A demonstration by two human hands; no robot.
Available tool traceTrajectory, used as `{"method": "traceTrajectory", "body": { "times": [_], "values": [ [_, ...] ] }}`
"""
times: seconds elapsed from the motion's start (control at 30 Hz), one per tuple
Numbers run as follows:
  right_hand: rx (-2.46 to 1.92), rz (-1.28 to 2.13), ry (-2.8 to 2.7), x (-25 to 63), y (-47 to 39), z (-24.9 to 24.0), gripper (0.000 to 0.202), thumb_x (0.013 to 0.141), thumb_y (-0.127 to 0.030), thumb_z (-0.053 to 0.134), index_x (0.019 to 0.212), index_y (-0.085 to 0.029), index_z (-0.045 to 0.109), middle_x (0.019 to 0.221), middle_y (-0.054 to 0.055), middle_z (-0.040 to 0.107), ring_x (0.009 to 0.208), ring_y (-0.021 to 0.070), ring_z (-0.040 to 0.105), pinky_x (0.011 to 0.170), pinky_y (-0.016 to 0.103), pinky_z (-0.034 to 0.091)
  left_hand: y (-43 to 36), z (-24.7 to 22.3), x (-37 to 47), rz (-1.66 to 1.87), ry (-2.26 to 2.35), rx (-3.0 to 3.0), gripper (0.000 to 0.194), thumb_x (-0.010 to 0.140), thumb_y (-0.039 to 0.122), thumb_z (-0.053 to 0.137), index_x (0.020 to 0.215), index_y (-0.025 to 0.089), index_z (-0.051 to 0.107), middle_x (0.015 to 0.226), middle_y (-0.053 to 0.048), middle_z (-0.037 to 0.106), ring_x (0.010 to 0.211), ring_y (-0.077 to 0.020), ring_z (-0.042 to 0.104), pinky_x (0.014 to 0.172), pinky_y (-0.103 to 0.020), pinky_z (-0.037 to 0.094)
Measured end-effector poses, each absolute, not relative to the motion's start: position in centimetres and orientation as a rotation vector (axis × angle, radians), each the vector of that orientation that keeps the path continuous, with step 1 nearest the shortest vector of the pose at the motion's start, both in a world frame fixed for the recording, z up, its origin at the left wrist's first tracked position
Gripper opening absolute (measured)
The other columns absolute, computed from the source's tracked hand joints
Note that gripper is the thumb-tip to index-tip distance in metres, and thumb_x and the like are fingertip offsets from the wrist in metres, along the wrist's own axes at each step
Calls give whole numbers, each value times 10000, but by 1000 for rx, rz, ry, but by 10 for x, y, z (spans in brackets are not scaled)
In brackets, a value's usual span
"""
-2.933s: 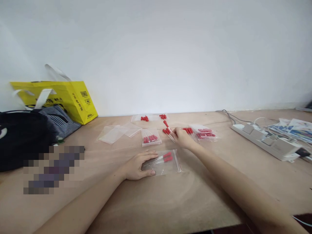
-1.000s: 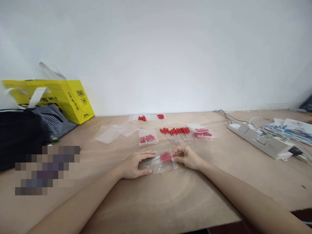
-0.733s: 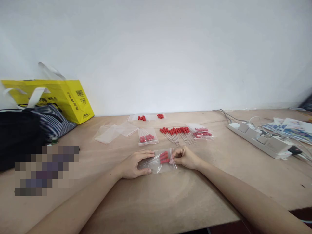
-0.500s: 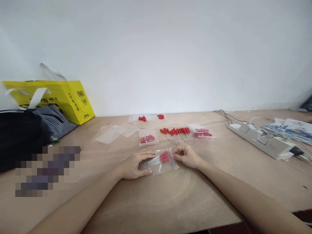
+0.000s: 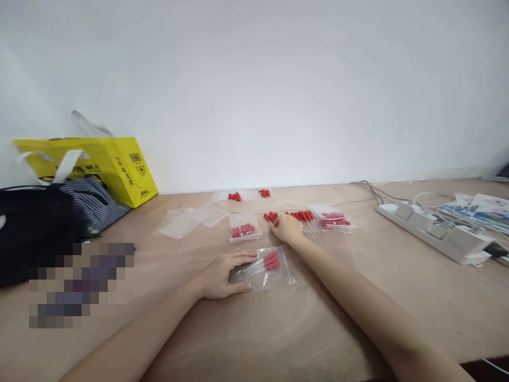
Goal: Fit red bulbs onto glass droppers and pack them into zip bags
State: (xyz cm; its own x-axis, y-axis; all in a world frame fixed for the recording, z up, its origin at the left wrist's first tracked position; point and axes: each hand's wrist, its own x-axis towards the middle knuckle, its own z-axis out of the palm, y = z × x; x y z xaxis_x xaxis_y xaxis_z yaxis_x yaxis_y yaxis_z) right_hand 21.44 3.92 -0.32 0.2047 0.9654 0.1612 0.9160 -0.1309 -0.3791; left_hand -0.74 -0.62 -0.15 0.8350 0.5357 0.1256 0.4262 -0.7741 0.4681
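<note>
A clear zip bag [image 5: 284, 273] lies flat near the middle of the table, with several red-bulbed droppers [image 5: 272, 261] inside. My left hand [image 5: 225, 273] rests on the bag's left end, thumb and fingers spread apart. Farther back, my right hand [image 5: 288, 229] is over the row of loose red-bulbed droppers [image 5: 305, 216] and covers some of them. Its fingertips are bent down among the droppers, and what they hold, if anything, is hidden. Left of that row is another bag of droppers [image 5: 243, 229]; to its right, filled bags [image 5: 333, 220] are stacked.
Flat clear bags [image 5: 178, 223] lie at the back left. Loose red bulbs [image 5: 234, 196] sit on plastic by the wall. A power strip [image 5: 433, 233] and printed papers [image 5: 477, 209] are at right; a yellow bag [image 5: 131, 170] and dark bags [image 5: 35, 228] at left.
My right hand has left the right edge of the zip bag and moved back and slightly left to the loose droppers. My left hand stays on the bag. The view has shifted slightly.
</note>
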Motion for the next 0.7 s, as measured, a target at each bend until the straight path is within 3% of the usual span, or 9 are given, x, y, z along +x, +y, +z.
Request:
{"method": "traceTrajectory", "body": {
  "times": [0.17,0.37,0.57,0.7],
  "values": [
    [-2142,197,-1737,203,46,-3,288,768,-342,481,921,-137,614,955,175,616,901,246,576,726,327,419,-6,-3,-8,348,716,2565,533,721,447,571,1197,239,450,1300,-46,413,1187,-226,376,990,-382,307],
    [-2019,279,-1787,207,38,7,233,796,-277,457,891,-99,573,912,185,615,853,230,587,694,293,417,-7,-3,-9,360,719,2548,529,719,440,575,1193,239,455,1295,-47,419,1185,-226,378,992,-383,305],
    [-1606,336,-1865,252,4,8,165,820,-224,395,958,-148,446,807,71,602,743,162,570,647,248,414,-7,-1,-9,350,724,2553,538,712,438,583,1191,227,460,1294,-56,419,1186,-235,376,993,-389,302],
    [-1238,566,-1711,275,-26,-9,415,769,-251,479,1117,-192,261,704,-24,506,553,121,519,530,257,418,-7,-2,-8,347,724,2558,545,713,436,583,1201,235,447,1296,-49,418,1190,-225,371,993,-383,303]
  ]
}}
